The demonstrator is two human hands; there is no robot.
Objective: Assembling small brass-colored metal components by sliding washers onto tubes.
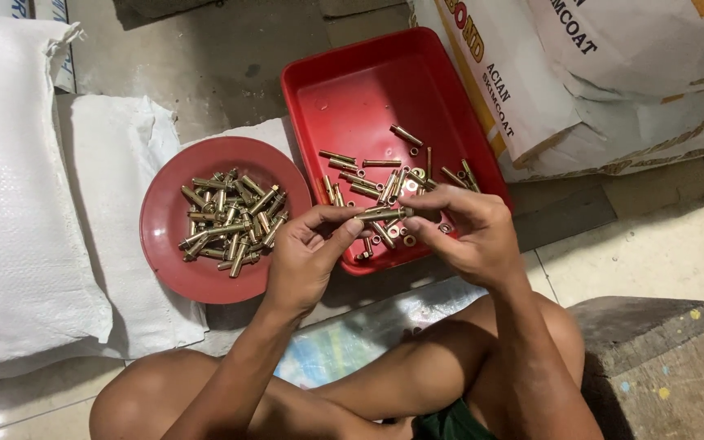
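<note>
brass-coloured anchor bolt point(383, 214), slim and shiny, lies level, pinched between left hand point(307, 261) and right hand point(470, 232).

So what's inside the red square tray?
Loose brass-coloured bolts, sleeves and small washers lie scattered in the near half of the red tray; its far half is bare. The left hand and right hand cover the near edge, hiding what lies there.
</note>
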